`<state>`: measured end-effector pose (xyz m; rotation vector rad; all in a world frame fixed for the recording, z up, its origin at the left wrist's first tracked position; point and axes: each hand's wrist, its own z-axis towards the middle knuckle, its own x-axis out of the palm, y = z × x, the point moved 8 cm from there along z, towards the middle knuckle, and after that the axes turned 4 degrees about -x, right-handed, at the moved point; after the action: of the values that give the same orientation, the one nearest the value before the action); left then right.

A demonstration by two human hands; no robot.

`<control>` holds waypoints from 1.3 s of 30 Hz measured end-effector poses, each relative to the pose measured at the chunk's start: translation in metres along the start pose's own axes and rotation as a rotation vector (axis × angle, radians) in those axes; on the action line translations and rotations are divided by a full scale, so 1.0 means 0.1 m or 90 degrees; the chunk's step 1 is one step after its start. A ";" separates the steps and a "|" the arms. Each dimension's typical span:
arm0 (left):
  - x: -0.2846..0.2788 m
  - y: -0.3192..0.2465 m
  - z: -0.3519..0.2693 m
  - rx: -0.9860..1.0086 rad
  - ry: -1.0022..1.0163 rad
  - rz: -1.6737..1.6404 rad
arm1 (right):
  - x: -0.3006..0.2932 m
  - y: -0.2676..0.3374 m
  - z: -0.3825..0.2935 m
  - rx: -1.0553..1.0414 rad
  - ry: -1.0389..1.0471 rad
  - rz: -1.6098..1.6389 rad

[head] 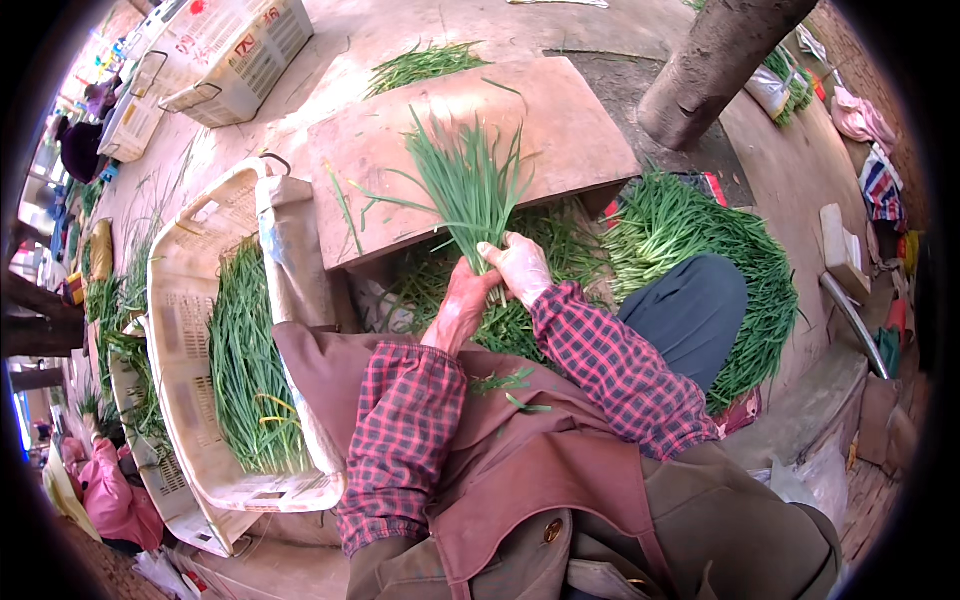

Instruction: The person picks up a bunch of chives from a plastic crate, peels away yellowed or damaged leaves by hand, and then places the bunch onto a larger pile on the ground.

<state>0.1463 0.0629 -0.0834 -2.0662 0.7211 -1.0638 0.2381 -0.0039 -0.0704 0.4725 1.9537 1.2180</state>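
A bunch of garlic chives [469,180] fans out over the near edge of a low wooden table [570,112]. My left hand [463,300] grips its stem end from below. Just beside it, my right hand [523,264] closes around the stems from the right, thumb on top; a thin translucent glove seems to cover this hand. The hands touch, and they hide part of the stems. Cut leaf bits [517,394] lie on the brown apron [480,420] over my lap.
A white plastic crate [176,330] at my left holds long chives [255,367]. By my right knee lies a large chive heap [697,217]. Loose leaves [517,330] cover the ground beneath the table. A tree trunk [712,75] rises beyond. A person in pink [120,487] is far left.
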 end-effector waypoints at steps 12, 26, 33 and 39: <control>-0.07 0.08 0.07 -0.183 0.036 -0.203 | 0.02 -0.16 -0.10 0.064 -0.018 0.396; 0.02 0.00 0.00 -0.157 0.036 -0.295 | -0.65 -0.54 0.01 0.174 -0.200 0.591; 0.17 -0.27 -0.21 -0.117 0.049 -0.201 | -0.75 -0.26 -0.12 0.078 -0.161 0.535; 0.30 -0.57 -1.17 -0.115 0.018 -0.117 | -1.45 0.12 -0.30 -0.089 -0.261 0.393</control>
<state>0.0711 0.0375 0.0240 -2.3118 0.6718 -1.1684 0.3060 -0.1100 0.0077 1.2078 1.3976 1.4714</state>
